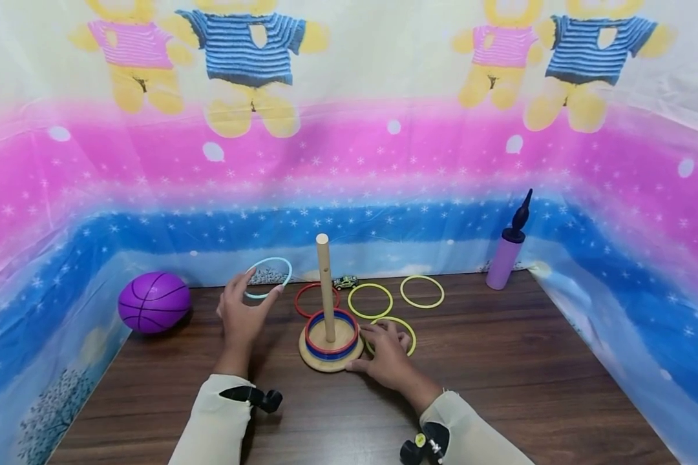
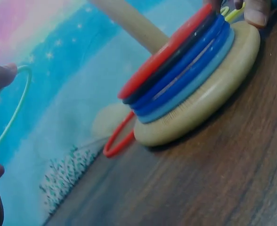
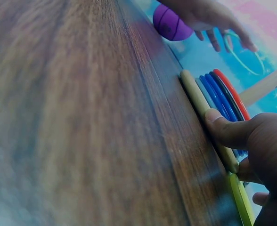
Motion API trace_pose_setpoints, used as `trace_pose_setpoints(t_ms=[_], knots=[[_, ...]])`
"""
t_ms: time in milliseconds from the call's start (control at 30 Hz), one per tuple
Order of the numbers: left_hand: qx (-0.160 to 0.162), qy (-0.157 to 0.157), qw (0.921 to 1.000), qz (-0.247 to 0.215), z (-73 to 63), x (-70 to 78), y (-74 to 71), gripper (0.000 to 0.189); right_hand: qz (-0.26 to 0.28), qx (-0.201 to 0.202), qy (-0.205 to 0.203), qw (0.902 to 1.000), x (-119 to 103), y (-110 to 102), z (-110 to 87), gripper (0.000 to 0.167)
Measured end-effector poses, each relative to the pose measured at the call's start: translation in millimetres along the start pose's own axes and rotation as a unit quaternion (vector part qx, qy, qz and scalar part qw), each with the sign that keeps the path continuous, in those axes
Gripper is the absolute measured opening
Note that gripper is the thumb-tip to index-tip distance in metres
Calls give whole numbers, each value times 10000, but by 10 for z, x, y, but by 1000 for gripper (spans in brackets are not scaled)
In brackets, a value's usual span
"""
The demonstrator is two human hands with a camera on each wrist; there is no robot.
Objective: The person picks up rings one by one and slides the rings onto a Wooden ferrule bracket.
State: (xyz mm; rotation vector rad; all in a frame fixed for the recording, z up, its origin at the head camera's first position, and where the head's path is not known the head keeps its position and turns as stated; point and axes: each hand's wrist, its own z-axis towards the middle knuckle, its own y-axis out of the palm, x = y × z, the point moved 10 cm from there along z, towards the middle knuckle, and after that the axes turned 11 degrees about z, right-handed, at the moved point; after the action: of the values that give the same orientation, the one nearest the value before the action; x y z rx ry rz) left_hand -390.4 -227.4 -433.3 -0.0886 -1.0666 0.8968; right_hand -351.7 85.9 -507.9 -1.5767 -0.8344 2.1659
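Observation:
My left hand (image 1: 243, 315) holds a pale mint ring (image 2: 29, 82) upright between thumb and fingers, raised at the left of a wooden peg stand (image 1: 326, 284). My right hand (image 1: 391, 359) grips the right edge of the stand's round base (image 3: 195, 89), its thumb on the near side and its fingers farther round. Stacked on the base around the peg are a red ring (image 2: 164, 54) on top, then a dark one, blue ones (image 2: 190, 70) and a light blue one (image 2: 190, 99) lowest. The peg stands upright on the table.
Behind the stand lie a red ring (image 1: 296, 302), yellow rings (image 1: 391, 298) (image 1: 443, 292) and a small toy car (image 1: 346, 282). A yellow-green ring (image 1: 414, 336) lies by my right hand. A purple ball (image 1: 154, 302) sits at left, a purple pump (image 1: 505, 259) at back right.

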Motion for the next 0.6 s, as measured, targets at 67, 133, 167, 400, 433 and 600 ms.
trace_pose_setpoints(t_ms=[67,133,167,400,433,600], knots=[[1,163,9999,-34,12,73,-32,75,11,12,11,10000,0,6,1,77],[10,323,9994,-113,31,153,-65,74,4,24,20,10000,-3,7,-2,77],[22,405,9991,-148,42,193,-82,74,6,29,16,10000,-5,7,-4,77],[93,988,9945,-323,141,584,-240,73,-16,31,8,10000,-23,-5,-13,77],[86,1082,9936,-330,156,651,-264,74,-12,35,7,10000,-26,-8,-14,77],[76,1321,9905,-377,210,901,-378,75,-49,38,15,10000,-33,-5,-20,77]])
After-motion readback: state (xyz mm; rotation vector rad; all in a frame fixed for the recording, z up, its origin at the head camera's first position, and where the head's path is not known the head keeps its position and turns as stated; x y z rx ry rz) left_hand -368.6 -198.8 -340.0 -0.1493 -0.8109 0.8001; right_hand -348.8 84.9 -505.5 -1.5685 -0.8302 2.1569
